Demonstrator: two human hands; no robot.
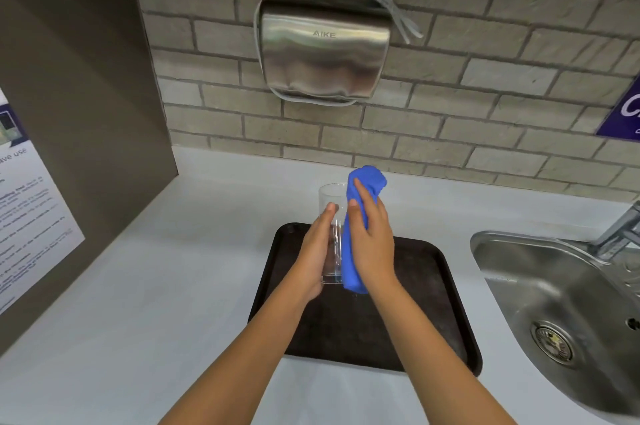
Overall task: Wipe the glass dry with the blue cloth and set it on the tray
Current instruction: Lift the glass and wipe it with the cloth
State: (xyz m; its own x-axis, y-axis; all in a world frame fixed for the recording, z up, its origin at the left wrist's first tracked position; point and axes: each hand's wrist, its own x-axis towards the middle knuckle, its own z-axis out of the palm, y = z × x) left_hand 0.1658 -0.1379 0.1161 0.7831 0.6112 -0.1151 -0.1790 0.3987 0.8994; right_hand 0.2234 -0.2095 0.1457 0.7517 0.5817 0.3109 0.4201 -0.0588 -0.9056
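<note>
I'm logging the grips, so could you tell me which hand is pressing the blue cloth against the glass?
The right hand presses the blue cloth; the left hand bare-grips the glass.

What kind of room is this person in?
Probably a shared kitchenette or pantry. A round-cornered stainless steel sink is set into the white counter, a brushed-metal hand dryer hangs on the grey brick wall, and a printed notice about using something is stuck on the side panel.
</note>
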